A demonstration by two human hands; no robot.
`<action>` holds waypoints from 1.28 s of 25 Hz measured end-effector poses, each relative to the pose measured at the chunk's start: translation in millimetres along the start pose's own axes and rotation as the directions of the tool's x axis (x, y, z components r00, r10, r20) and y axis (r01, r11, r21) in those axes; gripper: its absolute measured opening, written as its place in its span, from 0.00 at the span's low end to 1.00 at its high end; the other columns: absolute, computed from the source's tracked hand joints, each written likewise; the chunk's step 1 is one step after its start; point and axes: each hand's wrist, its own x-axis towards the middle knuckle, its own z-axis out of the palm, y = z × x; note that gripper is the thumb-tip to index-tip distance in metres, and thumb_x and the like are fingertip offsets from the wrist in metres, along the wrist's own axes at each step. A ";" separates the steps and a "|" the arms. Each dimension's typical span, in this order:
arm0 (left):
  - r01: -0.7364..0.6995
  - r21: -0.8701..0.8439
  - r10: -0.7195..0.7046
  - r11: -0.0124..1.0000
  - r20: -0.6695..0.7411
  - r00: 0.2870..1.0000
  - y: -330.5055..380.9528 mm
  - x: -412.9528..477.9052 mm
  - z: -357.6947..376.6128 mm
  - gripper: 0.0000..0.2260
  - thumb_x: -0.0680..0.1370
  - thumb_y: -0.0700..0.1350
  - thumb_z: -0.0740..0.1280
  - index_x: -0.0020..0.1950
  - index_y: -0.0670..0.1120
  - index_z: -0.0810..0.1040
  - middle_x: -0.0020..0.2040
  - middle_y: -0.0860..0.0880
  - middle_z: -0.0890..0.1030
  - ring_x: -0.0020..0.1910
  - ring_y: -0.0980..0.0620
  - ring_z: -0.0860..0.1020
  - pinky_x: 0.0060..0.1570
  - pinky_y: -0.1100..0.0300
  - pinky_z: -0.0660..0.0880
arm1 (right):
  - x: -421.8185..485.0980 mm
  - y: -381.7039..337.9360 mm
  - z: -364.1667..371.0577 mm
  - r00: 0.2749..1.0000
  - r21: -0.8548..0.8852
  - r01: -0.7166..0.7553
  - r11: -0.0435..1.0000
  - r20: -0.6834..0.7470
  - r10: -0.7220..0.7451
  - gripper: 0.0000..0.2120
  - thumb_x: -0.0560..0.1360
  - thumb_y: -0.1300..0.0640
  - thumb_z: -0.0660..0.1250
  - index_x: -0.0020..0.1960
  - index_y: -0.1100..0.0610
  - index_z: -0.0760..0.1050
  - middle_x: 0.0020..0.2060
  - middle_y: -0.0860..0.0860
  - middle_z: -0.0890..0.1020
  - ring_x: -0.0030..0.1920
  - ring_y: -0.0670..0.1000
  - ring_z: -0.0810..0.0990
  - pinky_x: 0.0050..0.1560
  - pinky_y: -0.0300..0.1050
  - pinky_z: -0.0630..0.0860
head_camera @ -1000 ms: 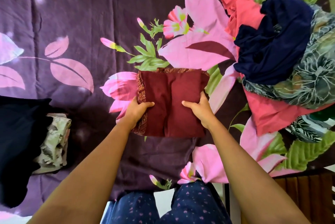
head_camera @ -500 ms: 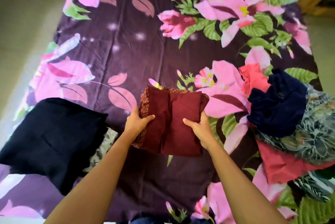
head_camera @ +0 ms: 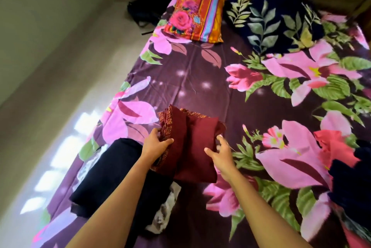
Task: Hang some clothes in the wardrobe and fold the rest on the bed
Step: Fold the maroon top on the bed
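Folding step, judged near done: folded maroon cloth (head_camera: 192, 147) held low over bed (head_camera: 200, 79), left edge gripped by left hand (head_camera: 155, 146). Right hand (head_camera: 221, 154) at right edge, fingers spread loose, nothing grasped. Black stack (head_camera: 112, 171) at 8 o'clock, unfolded pile (head_camera: 339, 159) at 3 o'clock. Next: cloth probably to be laid on stack, squarely, fold kept.

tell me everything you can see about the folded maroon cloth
The maroon cloth is soft woven fabric folded into a thick rough rectangle, with a gold-patterned border showing along its left and far edges. It sits tilted over the floral bedsheet, its near left corner overlapping the black folded garment. The left hand grips the bordered left edge; the right hand, fingers spread, touches the right side.
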 end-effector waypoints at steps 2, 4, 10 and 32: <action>-0.029 0.041 0.030 0.999 -0.009 1.000 2.7 20.0 -13.3 0.27 0.71 0.45 0.74 0.68 0.45 0.68 0.64 0.43 0.76 0.61 0.45 0.75 0.62 0.52 0.71 | 11.8 -10.6 19.7 1.000 -0.033 0.028 0.999 -0.008 -0.029 0.31 0.73 0.70 0.68 0.73 0.63 0.61 0.69 0.60 0.68 0.67 0.57 0.69 0.67 0.46 0.66; -0.088 0.094 0.092 0.992 -0.039 0.995 9.0 38.8 -25.7 0.26 0.73 0.44 0.72 0.68 0.45 0.68 0.63 0.42 0.76 0.61 0.45 0.75 0.60 0.54 0.70 | 22.6 -22.0 35.5 0.998 -0.035 0.069 0.997 -0.009 -0.069 0.29 0.74 0.71 0.66 0.73 0.60 0.62 0.67 0.61 0.71 0.66 0.55 0.70 0.63 0.40 0.66; -0.348 0.421 0.443 0.837 -0.150 0.884 22.3 60.3 -43.2 0.23 0.73 0.38 0.68 0.69 0.45 0.70 0.65 0.44 0.75 0.63 0.43 0.74 0.59 0.49 0.71 | 47.0 -32.3 47.4 0.994 -0.156 0.079 0.985 0.088 -0.066 0.32 0.73 0.70 0.67 0.74 0.57 0.61 0.69 0.59 0.69 0.67 0.58 0.70 0.67 0.47 0.68; -0.737 0.566 -0.036 0.370 0.802 0.597 178.7 -124.9 104.3 0.18 0.73 0.50 0.71 0.56 0.39 0.80 0.47 0.44 0.83 0.43 0.49 0.79 0.46 0.60 0.76 | -96.3 -78.0 -183.2 0.908 -0.850 0.052 0.524 0.258 0.330 0.20 0.77 0.54 0.66 0.64 0.66 0.71 0.49 0.56 0.73 0.43 0.53 0.74 0.19 0.34 0.69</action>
